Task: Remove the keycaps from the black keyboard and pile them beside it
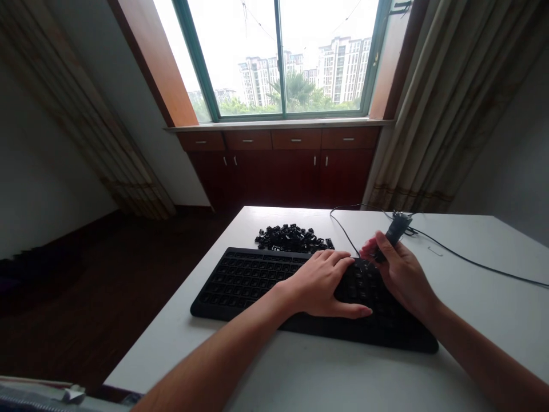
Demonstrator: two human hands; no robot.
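A black keyboard (244, 280) lies across the table; its left part shows rows of bare square sockets without keycaps. My left hand (321, 280) rests palm-down over its middle right, thumb spread away from the fingers and nothing gripped. Above the keyboard's right end, my right hand (398, 266) is closed around a dark handheld tool (398, 226), tilted up to the right. Thin, pale pieces stick out at the tool's top; its exact kind is unclear, and its lower end is mostly hidden by the fingers. Behind the keyboard sits a heap of loose black keycaps (291, 237).
The white table (472, 320) carries a thin black cable (476, 256) running behind my right hand to the right edge. A small bent wire (435, 252) lies nearby. Beyond stand wooden cabinets (278, 177) under a window, with curtains (422, 114) at both sides.
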